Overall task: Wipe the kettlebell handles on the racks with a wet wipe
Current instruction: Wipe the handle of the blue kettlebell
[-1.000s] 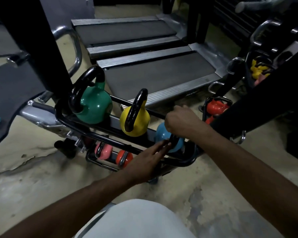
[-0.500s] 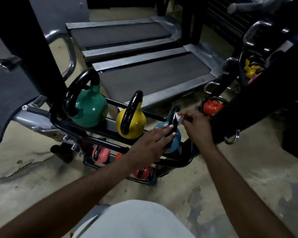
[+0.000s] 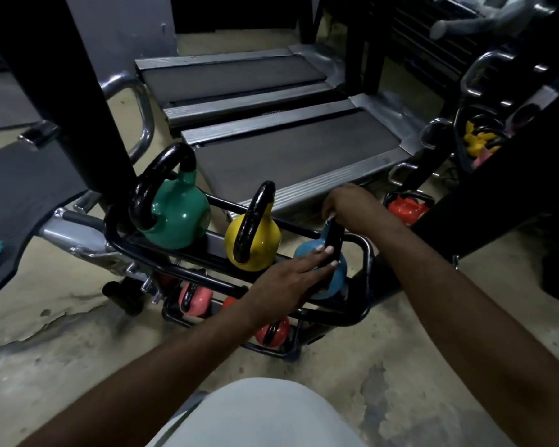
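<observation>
Wiping step: right hand (image 3: 352, 204) pinches wet wipe (image 3: 330, 218) atop blue kettlebell (image 3: 334, 283) handle (image 3: 333, 236); flat, straight-fingered left hand (image 3: 288, 279) steadies it. Likely next: yellow kettlebell (image 3: 267, 243).

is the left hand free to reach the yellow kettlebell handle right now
Probably yes: the left hand lies flat on the blue kettlebell, holding nothing, and the yellow kettlebell handle stands just beside it with nothing between.
</observation>
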A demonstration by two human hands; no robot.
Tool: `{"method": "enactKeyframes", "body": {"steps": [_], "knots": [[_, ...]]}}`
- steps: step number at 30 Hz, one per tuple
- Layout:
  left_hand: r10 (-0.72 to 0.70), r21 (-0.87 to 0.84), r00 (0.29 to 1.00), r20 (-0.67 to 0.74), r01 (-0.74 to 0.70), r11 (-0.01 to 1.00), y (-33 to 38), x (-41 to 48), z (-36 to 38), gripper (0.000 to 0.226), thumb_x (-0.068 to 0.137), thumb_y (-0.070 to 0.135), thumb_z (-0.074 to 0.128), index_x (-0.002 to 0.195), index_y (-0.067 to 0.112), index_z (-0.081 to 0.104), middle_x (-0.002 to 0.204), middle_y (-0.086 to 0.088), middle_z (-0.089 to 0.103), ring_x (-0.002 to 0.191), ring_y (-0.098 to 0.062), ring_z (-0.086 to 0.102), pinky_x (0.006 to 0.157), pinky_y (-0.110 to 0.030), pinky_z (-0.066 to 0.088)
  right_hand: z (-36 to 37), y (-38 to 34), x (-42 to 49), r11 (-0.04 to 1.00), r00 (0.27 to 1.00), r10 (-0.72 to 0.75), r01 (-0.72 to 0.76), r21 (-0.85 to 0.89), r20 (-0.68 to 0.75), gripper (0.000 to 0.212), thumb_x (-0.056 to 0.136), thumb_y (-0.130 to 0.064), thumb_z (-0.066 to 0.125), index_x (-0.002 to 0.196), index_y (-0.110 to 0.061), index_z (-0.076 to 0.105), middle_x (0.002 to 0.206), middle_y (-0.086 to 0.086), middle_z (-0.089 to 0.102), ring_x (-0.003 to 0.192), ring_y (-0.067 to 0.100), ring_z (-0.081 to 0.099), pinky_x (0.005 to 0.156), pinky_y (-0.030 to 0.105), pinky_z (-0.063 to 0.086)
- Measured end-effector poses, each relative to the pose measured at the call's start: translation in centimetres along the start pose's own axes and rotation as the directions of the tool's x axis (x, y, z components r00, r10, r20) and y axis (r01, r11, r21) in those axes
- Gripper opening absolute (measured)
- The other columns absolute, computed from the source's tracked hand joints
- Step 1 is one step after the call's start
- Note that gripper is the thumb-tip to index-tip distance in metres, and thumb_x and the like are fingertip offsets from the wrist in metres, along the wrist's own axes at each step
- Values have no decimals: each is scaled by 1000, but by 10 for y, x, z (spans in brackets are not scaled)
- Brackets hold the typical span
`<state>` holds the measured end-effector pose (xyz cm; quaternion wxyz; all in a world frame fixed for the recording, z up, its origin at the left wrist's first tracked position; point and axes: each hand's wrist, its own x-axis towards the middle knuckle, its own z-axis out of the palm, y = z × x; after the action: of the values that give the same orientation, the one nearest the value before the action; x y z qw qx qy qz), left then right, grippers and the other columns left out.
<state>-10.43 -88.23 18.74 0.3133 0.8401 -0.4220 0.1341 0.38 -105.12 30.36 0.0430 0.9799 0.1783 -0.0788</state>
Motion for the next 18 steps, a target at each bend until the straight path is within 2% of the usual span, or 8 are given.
{"method": "enactKeyframes", "body": {"steps": [5,8,11,15,18], "knots": [[5,4,1000,8,-5,1000,-1,0,0,55,95,17,63,146,16,44,159,-5,28,145,-16,32,111,-32,42,3,-17,15,992,992,105,-100,-75,66,22,88,-10,56,101,-10,73,106,14,69,102,30,63,86,35,53],[-8,34,999,52,6,999,-3,0,4,65,91,15,68,149,19,38,161,-2,23,148,-14,23,106,-35,47,-1,-17,30,987,976,147,-136,-81,158,21,87,-11,59,104,-9,72,107,14,69,100,31,64,81,34,51],[8,24,996,92,-10,1000,-8,1,3,63,93,16,65,149,20,38,162,-1,21,149,-12,22,104,-36,48,-5,-17,39,984,956,125,-86,-154,264,15,84,-15,66,98,-11,72,99,10,69,93,28,65,77,31,51],[23,50,995,93,-27,998,-9,4,1,61,94,20,64,149,21,37,162,-1,21,149,-13,22,98,-36,52,-4,5,56,990,919,120,-83,-114,376,22,81,-21,66,100,-19,77,107,7,73,92,25,66,88,37,55],[22,51,994,107,-27,998,-9,3,2,66,92,20,67,149,21,35,162,-2,20,148,-15,24,99,-37,52,-6,8,55,987,915,159,-137,-85,371,23,83,-21,66,103,-18,77,108,7,73,94,26,66,89,37,55]]}}
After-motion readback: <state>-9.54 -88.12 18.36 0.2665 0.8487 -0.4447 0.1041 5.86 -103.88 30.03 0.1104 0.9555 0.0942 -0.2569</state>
